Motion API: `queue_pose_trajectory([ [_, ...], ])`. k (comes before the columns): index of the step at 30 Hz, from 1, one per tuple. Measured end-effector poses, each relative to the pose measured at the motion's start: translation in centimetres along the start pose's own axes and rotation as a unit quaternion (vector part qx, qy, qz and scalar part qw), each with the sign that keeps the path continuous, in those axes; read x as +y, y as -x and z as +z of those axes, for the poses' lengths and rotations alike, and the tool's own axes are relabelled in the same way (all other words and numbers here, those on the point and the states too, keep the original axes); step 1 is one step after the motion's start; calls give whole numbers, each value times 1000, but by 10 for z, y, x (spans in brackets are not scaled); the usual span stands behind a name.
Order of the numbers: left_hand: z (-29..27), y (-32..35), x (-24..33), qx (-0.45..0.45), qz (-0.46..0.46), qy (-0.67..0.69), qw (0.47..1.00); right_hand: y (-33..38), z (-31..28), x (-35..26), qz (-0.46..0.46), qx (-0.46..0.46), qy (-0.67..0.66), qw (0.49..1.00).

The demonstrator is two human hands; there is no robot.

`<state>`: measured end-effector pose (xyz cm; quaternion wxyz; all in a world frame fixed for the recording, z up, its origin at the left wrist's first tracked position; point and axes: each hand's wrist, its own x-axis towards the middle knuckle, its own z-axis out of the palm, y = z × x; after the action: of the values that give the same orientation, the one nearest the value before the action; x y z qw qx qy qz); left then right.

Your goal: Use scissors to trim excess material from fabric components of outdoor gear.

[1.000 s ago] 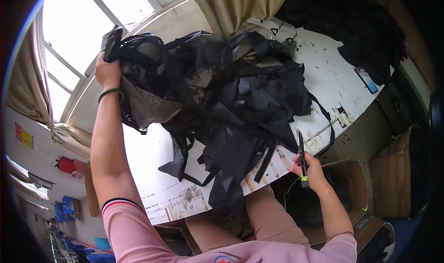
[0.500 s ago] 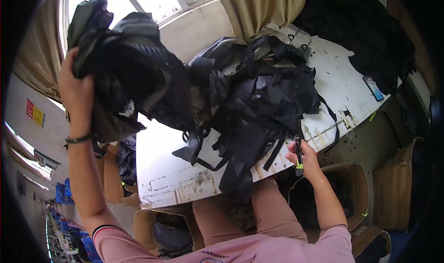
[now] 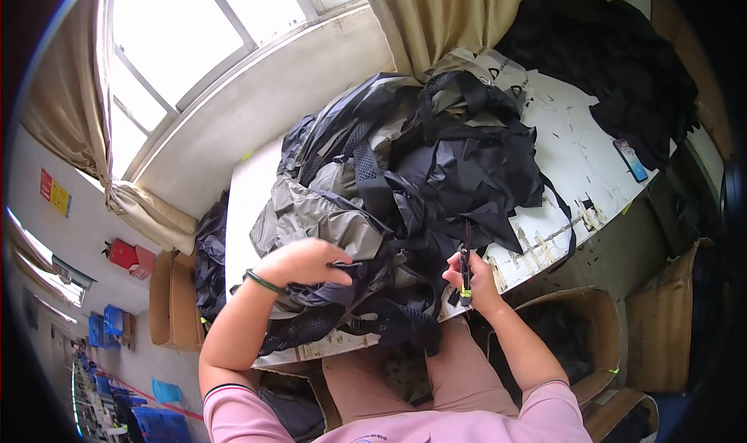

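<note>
A big heap of black and grey fabric pieces with straps and mesh [image 3: 405, 170] covers the white table [image 3: 576, 155] in front of me. My left hand [image 3: 307, 260], a green band on its wrist, rests on the near part of the heap, fingers curled around a black piece of it. My right hand [image 3: 471, 279] is at the table's front edge, closed around a slim black tool with a yellow-green end [image 3: 464, 275], held upright with its thin tip against the fabric.
An open cardboard box [image 3: 576, 334] with dark fabric stands at my right knee. Another black fabric pile [image 3: 615, 54] lies at the far right of the table, with a small blue flat object [image 3: 630, 160] near it. Windows and beige curtains [image 3: 443, 15] are behind.
My left hand, which held a bundle of fabric high at the left, has come down and laid it on the heap. My right hand kept the tool near the table edge.
</note>
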<state>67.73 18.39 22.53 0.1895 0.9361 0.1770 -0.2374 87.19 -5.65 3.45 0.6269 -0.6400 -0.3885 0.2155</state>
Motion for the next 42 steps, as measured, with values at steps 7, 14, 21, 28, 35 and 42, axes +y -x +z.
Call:
queue_pose_trajectory([
  [7,-116,-167,-52,426,-116,-79,894,-1,20,38,92,57,-120,987],
  [14,-114,-291,-72,297,-203,-11,933,1,10,34,66,15,-53,996],
  [21,-116,-335,-107,383,-131,-70,912,-2,7,37,77,6,-66,995],
  [28,-223,-260,-105,648,-162,-113,736,-2,7,38,74,-8,-82,994],
  [35,-369,-41,-50,759,-180,-245,576,0,9,39,-2,43,-77,996],
  [42,-299,122,14,705,-13,-432,562,4,18,48,16,153,-206,966],
])
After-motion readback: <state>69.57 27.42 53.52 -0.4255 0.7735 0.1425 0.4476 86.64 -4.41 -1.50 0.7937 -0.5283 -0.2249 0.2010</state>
